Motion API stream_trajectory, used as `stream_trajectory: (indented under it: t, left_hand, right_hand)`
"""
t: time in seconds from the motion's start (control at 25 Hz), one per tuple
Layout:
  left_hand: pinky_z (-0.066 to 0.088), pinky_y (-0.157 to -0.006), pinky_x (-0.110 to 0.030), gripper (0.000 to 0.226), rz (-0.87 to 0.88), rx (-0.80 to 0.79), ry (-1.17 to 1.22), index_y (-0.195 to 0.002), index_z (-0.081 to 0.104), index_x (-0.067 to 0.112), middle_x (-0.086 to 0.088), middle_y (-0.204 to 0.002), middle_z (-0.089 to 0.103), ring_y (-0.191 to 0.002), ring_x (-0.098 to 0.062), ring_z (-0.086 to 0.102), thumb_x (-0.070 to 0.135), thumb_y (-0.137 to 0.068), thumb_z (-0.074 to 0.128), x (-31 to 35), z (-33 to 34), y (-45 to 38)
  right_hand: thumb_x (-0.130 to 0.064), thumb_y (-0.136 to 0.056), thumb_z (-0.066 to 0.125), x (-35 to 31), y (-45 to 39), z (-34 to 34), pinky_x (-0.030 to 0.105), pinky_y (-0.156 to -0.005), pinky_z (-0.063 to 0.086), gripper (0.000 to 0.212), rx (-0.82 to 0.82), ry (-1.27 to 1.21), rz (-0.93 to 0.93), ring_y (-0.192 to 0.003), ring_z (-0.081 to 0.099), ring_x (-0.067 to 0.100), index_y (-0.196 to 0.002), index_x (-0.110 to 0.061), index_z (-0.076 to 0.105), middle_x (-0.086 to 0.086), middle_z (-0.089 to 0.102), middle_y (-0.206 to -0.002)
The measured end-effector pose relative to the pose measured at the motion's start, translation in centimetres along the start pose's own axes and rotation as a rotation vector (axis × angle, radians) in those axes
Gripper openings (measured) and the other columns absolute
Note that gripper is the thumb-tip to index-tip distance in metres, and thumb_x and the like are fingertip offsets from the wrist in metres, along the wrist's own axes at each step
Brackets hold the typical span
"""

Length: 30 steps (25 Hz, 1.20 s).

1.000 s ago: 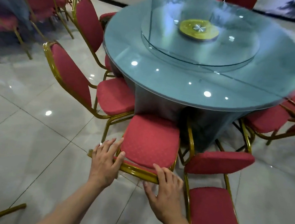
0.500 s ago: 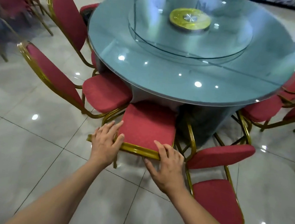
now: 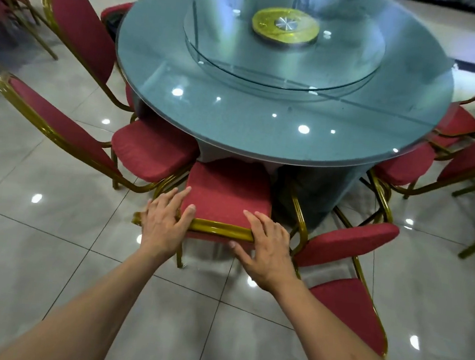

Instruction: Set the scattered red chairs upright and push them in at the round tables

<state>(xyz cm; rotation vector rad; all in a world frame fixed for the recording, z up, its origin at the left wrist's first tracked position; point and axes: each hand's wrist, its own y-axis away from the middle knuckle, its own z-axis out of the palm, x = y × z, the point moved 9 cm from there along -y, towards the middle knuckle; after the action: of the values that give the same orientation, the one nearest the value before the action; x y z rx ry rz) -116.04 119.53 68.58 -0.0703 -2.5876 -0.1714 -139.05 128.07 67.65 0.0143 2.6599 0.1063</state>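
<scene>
A red chair point(image 3: 229, 192) with a gold frame stands upright in front of me, its front tucked under the rim of the round glass-topped table point(image 3: 265, 132). My left hand point(image 3: 163, 226) lies over the left end of the chair's gold top rail, fingers reaching onto the red padding. Farther right on the same rail, my right hand point(image 3: 265, 249) has its thumb hooked under the rail. Both arms are stretched out towards the table.
An upright red chair point(image 3: 152, 152) touches the held chair on the left. A chair on the right point(image 3: 347, 242) has its back to the table and its seat towards me. More red chairs point(image 3: 403, 166) ring the table. A glass turntable point(image 3: 280, 57) sits on top. Glossy tiled floor lies behind me.
The chair has slid forward, farther under the table rim, with both hands staying on its top rail. My view has moved closer to the table.
</scene>
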Motion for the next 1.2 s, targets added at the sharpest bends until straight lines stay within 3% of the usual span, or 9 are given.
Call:
stream_trajectory:
  t: [0.24,0.36,0.72,0.96,1.2]
  left_hand:
    - [0.004,-0.123,-0.051,0.059,-0.001,-0.028,-0.057,-0.154,0.029,0.041,-0.001,-0.162,0.03,-0.152,-0.026,0.016,0.062,-0.1,0.022,0.0,0.1,0.4]
    - [0.003,-0.124,-0.052,0.062,0.009,0.014,-0.082,-0.155,0.029,0.038,-0.004,-0.161,0.033,-0.152,-0.028,0.018,0.062,-0.101,0.008,0.6,-0.2,1.2]
    - [0.003,-0.124,-0.045,0.066,0.243,0.101,-0.036,-0.153,0.037,0.033,-0.003,-0.161,0.033,-0.153,-0.025,0.016,0.057,-0.097,0.011,11.5,0.2,9.0]
    - [0.005,-0.125,-0.044,0.064,0.317,0.066,0.0,-0.154,0.036,0.035,0.0,-0.162,0.032,-0.154,-0.022,0.013,0.056,-0.099,0.01,18.1,2.2,14.8]
    - [0.005,-0.125,-0.043,0.065,0.339,0.0,0.036,-0.155,0.032,0.036,0.002,-0.163,0.029,-0.154,-0.018,0.011,0.056,-0.098,0.008,25.3,5.8,23.0]
  right_hand:
    - [-0.083,-0.091,0.014,-0.1,1.2,-1.0,0.049,-0.126,0.003,0.08,-0.109,0.016,0.038,-0.154,0.014,0.017,-0.159,-0.044,-0.002,-0.002,0.014,-0.168]
    - [-0.082,-0.092,0.013,0.6,3.9,-2.7,0.047,-0.126,0.002,0.079,-0.09,-0.004,0.065,-0.155,0.011,0.015,-0.159,-0.045,-0.004,-0.004,0.012,-0.169]
    - [-0.079,-0.093,0.015,4.6,12.0,-9.9,0.042,-0.126,0.002,0.076,0.079,-0.029,0.135,-0.153,0.015,0.012,-0.16,-0.045,0.003,-0.004,0.018,-0.167]
    - [-0.076,-0.096,0.017,8.4,18.9,-13.8,0.038,-0.123,0.0,0.071,0.128,-0.057,0.175,-0.153,0.015,0.012,-0.159,-0.047,0.001,-0.006,0.016,-0.167]
    - [-0.076,-0.096,0.018,14.9,27.8,-18.3,0.045,-0.126,0.008,0.072,0.16,-0.06,0.231,-0.153,0.015,0.015,-0.159,-0.045,0.003,-0.006,0.016,-0.167]
